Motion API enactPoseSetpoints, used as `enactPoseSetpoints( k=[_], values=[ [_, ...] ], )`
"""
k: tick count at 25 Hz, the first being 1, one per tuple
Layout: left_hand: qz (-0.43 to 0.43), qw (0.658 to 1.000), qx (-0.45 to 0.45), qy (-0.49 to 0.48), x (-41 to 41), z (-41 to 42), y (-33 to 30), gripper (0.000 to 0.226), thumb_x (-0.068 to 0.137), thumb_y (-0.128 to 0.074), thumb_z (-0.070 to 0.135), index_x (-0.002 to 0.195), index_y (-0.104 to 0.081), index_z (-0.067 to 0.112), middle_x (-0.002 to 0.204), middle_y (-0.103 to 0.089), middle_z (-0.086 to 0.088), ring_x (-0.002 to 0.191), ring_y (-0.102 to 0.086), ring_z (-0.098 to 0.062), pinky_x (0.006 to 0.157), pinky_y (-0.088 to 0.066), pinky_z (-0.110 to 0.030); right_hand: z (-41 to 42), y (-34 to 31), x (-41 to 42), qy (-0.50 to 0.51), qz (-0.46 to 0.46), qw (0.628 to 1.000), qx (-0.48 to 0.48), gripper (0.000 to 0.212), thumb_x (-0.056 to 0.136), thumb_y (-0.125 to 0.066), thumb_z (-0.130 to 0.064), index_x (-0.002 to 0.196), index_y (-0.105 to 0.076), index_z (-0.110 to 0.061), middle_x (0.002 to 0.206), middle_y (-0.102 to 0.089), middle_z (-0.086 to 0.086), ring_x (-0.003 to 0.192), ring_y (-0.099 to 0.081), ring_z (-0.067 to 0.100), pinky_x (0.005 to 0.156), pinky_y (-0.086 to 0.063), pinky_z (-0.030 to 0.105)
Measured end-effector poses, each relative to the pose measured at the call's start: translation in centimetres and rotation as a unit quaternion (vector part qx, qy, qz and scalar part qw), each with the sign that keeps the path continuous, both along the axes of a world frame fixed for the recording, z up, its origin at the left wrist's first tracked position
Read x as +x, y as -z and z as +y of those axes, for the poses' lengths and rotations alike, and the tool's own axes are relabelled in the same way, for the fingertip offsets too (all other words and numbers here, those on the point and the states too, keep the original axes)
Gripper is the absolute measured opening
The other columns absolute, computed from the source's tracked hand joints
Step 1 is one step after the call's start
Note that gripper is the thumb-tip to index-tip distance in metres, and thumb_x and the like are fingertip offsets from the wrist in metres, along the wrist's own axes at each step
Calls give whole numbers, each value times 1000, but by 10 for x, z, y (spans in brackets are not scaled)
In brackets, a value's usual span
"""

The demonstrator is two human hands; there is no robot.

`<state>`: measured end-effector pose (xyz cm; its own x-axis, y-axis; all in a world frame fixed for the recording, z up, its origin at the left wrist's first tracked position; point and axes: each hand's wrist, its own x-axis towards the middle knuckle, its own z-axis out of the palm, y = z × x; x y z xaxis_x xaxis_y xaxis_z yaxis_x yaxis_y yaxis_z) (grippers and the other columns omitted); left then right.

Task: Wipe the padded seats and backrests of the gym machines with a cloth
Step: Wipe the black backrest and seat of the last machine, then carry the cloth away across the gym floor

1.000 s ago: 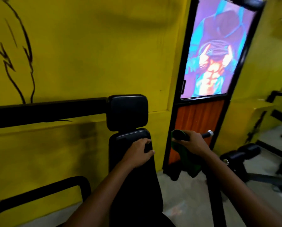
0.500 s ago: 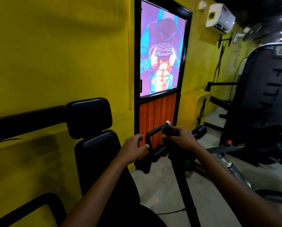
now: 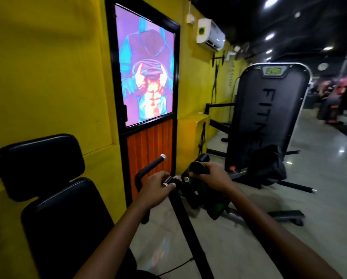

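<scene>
Right hand (image 3: 212, 176) grips green cloth (image 3: 196, 168); left hand (image 3: 156, 188) grips machine handle (image 3: 168, 181). Wrap cloth fully, twist along bar.

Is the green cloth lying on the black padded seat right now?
No, the green cloth is in the right hand, wrapped over a machine handle, well away from the padded backrest.

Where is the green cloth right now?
In the head view, the green cloth is right of centre, gripped in the right hand around a machine handle, just right of the left hand.
</scene>
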<state>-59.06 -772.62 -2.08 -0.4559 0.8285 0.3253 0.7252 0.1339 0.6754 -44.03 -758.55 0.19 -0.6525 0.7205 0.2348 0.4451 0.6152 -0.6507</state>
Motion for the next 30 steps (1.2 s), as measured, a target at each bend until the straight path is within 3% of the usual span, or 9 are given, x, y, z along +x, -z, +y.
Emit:
enactPoseSetpoints(
  k=[2, 4, 7, 12, 17, 20, 22, 26, 30],
  values=[
    [1, 999, 0, 33, 16, 23, -5, 41, 90, -63, 23, 128, -55, 9, 129, -57, -5, 114, -52, -10, 78, -36, -9, 16, -2, 25, 27, 9, 1000, 6, 27, 81, -70, -44, 101, -69, -26, 97, -68, -1, 89, -64, 15, 80, -53, 35],
    [-3, 998, -1, 56, 34, 51, -7, 40, 90, -63, 24, 127, -55, 9, 128, -58, -6, 113, -55, -14, 82, -41, -17, 33, -2, 52, 52, 10, 999, 9, 22, 82, -68, -46, 92, -68, -26, 92, -68, 0, 86, -64, 16, 77, -53, 35],
    [-14, 996, -6, 90, 74, 93, -7, 42, 90, -63, 25, 128, -55, 8, 128, -58, -9, 114, -55, -20, 90, -44, -27, 58, -4, 99, 111, 19, 994, 5, 29, 84, -68, -41, 102, -70, -19, 95, -69, 5, 90, -64, 21, 80, -53, 37],
    [-4, 987, -9, 163, 165, 158, -4, 39, 90, -63, 26, 123, -57, 6, 119, -62, -12, 105, -58, -23, 87, -46, -31, 89, -4, 201, 200, 51, 978, 35, 25, 85, -68, -30, 109, -68, -22, 101, -70, 5, 92, -63, 20, 83, -52, 36],
    [-16, 970, -8, 242, 260, 204, 8, 40, 88, -66, 23, 124, -58, 7, 124, -61, -9, 112, -56, -21, 83, -37, -21, 91, -8, 319, 313, 75, 946, 32, 27, 85, -68, -33, 107, -68, -18, 101, -70, 7, 96, -63, 24, 85, -51, 39],
    [-19, 954, -6, 298, 323, 217, 7, 39, 87, -66, 20, 123, -59, 6, 124, -62, -8, 114, -56, -21, 83, -35, -18, 75, -12, 389, 381, 76, 921, 37, 12, 86, -66, -33, 90, -67, -21, 88, -67, 1, 87, -62, 22, 78, -49, 36],
    [-9, 941, -4, 338, 356, 221, 7, 40, 88, -66, 18, 124, -58, 4, 124, -62, -10, 116, -55, -22, 84, -34, -18, 58, -18, 423, 422, 70, 903, 48, 16, 86, -66, -34, 74, -58, -26, 80, -63, -1, 81, -60, 20, 70, -44, 31],
    [-31, 894, -7, 447, 417, 213, 7, 40, 88, -66, 20, 123, -58, 4, 126, -61, -9, 118, -55, -19, 85, -33, -13, 8, -20, 483, 530, 69, 843, 53, 22, 84, -67, -38, 88, -66, -16, 87, -69, 5, 86, -63, 23, 79, -50, 36],
    [-41, 849, -7, 527, 462, 191, 6, 39, 88, -67, 20, 122, -59, 4, 125, -61, -8, 117, -55, -18, 80, -29, -6, -52, -21, 517, 590, 86, 800, 72, 12, 85, -68, -33, 79, -62, -24, 85, -68, 2, 88, -64, 23, 78, -48, 32]
  ],
)
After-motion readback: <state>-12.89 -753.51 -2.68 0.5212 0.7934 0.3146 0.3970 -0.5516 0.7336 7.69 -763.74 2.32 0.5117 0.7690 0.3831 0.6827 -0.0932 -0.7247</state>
